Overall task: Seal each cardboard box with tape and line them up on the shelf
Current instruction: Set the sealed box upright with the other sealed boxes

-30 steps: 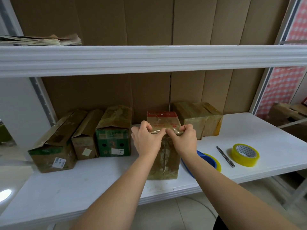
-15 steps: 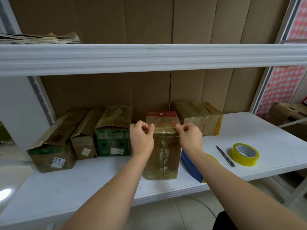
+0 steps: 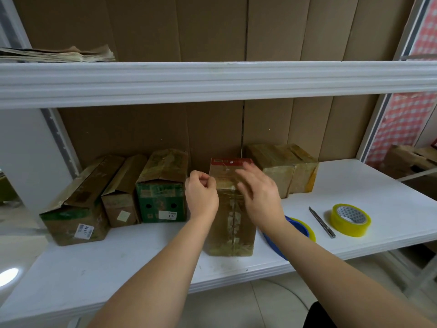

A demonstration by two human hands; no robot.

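A tall red-topped cardboard box (image 3: 230, 209) stands at the front middle of the white shelf (image 3: 378, 185). The left hand (image 3: 201, 197), at the box's 9 o'clock, pinches at its top left edge with curled fingers. The right hand (image 3: 259, 192), fingers straight and spread, lies over the box's top at 2 o'clock.

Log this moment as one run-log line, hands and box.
left hand: fingers curled at box edge | right hand: open over red-topped box | tape roll, knife: idle on shelf
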